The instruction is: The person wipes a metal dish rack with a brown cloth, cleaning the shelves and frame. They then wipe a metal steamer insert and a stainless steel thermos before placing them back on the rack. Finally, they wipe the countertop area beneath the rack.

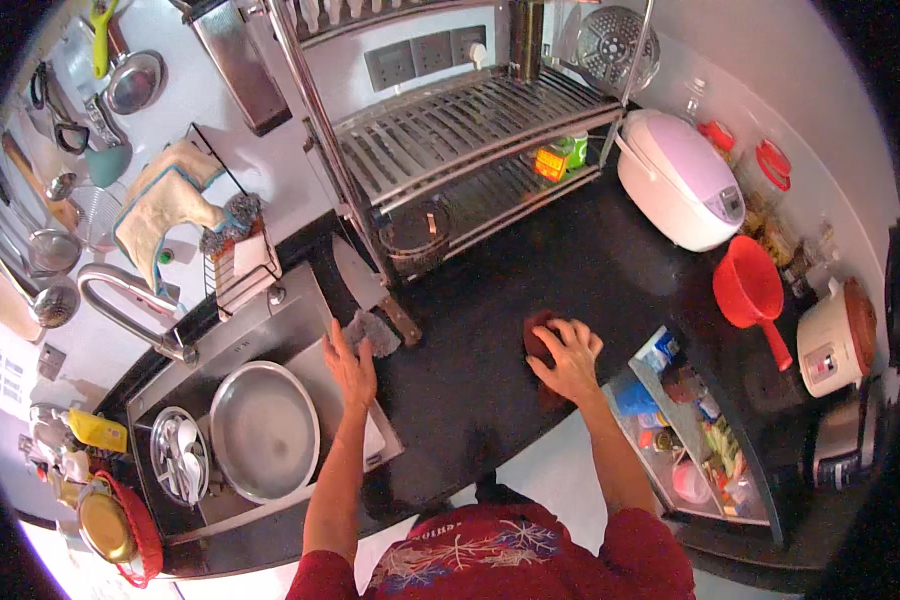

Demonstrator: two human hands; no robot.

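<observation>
My right hand (568, 358) presses flat on a dark red cloth (538, 335) lying on the black countertop (490, 290). My left hand (351, 366) rests palm down on the white board (370, 440) at the sink's right rim, fingers toward a grey scouring pad (375, 330). A large knife (370, 288) with a wooden handle lies just behind that pad. Neither hand lifts anything.
A steel sink (300, 300) holds a big round metal pan (264, 430) and a small bowl of spoons (178, 455). A two-tier steel rack (470, 130) stands behind. White rice cooker (678, 180), red ladle (752, 295) and an open drawer (690, 430) lie to the right.
</observation>
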